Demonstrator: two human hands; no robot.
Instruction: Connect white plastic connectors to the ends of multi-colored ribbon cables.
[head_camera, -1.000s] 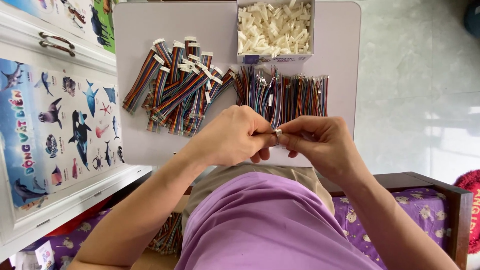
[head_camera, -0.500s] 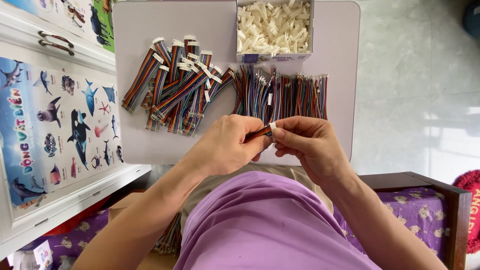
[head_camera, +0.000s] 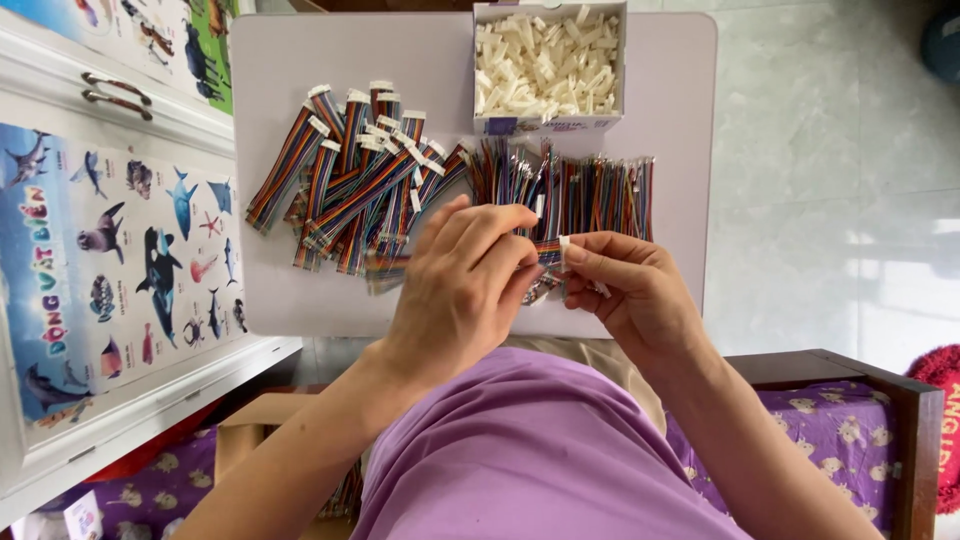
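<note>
Over the table (head_camera: 300, 290), hands pinching ribbon cable (head_camera: 548, 252)

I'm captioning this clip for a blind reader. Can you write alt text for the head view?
Two hands, left hand and right hand, pinch a striped ribbon cable and a small white connector above a white table. Behind lie finished cables, loose wires and a box of connectors.

White table (head_camera: 300, 290) — ribbon cables (head_camera: 350, 180), loose wires (head_camera: 600, 190), connector box (head_camera: 548, 70).
</note>
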